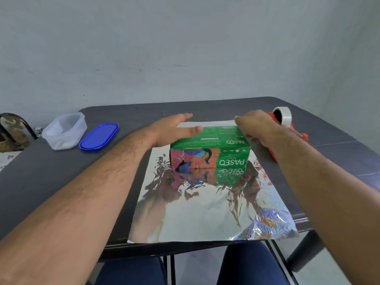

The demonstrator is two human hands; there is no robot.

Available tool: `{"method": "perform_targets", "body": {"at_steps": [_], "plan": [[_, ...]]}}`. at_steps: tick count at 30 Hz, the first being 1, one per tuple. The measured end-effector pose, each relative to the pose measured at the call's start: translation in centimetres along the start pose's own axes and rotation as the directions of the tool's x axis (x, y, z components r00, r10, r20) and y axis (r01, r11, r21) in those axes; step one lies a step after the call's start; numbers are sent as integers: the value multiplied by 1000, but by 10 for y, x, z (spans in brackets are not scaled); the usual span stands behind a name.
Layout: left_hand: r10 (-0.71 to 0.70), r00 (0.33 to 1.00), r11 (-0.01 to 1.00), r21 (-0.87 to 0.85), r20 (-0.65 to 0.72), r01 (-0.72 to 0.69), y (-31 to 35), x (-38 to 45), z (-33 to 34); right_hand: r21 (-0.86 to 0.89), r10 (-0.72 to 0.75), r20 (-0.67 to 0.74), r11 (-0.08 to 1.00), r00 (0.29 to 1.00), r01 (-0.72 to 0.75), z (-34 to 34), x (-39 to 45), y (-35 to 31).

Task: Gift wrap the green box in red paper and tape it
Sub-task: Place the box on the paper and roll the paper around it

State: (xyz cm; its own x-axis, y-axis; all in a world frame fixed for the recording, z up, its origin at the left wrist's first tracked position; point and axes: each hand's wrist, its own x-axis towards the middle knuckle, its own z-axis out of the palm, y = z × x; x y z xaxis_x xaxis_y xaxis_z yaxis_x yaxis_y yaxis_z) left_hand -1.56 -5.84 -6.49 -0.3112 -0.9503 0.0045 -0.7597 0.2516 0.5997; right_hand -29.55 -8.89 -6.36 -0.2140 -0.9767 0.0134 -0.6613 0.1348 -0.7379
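Box on sheet, far edge of paper about to be brought up over it.

One green box (209, 150) sits on the far half of one wrapping sheet (205, 208), silver side up (red face not visible), which runs from mid-table to the near table (51, 171) edge. Left hand (174, 130) lies flat, fingers straight, against the box's far left top edge. Right hand (257, 126) is curled at the far right corner, apparently pinching the sheet's far edge; actual grip hidden. Judgement: pull the far edge up evenly at both corners, keep the box square, crease along the top edge before taping. Count: one tape dispenser (285, 124) far right; one clear container (65, 130) and one blue lid (99, 136) far left.
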Motion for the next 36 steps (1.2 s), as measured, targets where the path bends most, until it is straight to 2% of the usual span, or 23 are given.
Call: {"method": "perform_targets", "body": {"at_steps": [3,6,10,14,21,24,26,27,29,30,31,32,34,36], "plan": [[-110,982,974,-215,-152,76,-19,9,-1,-2,-62,71,998,996,62,0,29,-3],[-194,952,959,-252,-235,133,-36,26,-3,-170,-172,160,965,972,198,1,52,-7],[-223,944,974,-99,-244,205,-58,55,-2,-333,-250,290,879,924,342,10,81,-8],[-236,948,965,63,-215,255,-71,81,-4,-453,-238,393,791,888,412,26,110,-4],[-290,949,921,233,-126,312,-88,119,-10,-518,-183,484,728,856,449,44,147,0],[-300,944,893,308,-136,328,-95,128,-9,-535,-145,500,724,854,436,49,154,4],[-267,941,873,360,-207,328,-93,131,-6,-537,-148,489,725,859,431,50,155,3],[-200,946,894,348,-257,283,-86,129,-5,-540,-156,478,724,865,429,48,153,2],[-11,958,985,161,-286,59,-58,119,-6,-531,-166,462,735,871,422,45,153,2],[68,972,998,19,-226,-66,-41,110,-7,-523,-167,462,742,871,419,44,152,3],[138,985,984,-100,-104,-148,-22,99,-10,-515,-172,461,747,870,421,44,152,4],[196,979,974,-128,53,-188,-7,90,-14,-505,-188,457,750,869,427,43,152,5],[232,923,970,4,306,-244,12,76,-16,-478,-227,446,757,866,445,44,150,7],[178,906,957,147,384,-250,17,71,-17,-464,-251,462,749,851,473,46,147,8]]}}
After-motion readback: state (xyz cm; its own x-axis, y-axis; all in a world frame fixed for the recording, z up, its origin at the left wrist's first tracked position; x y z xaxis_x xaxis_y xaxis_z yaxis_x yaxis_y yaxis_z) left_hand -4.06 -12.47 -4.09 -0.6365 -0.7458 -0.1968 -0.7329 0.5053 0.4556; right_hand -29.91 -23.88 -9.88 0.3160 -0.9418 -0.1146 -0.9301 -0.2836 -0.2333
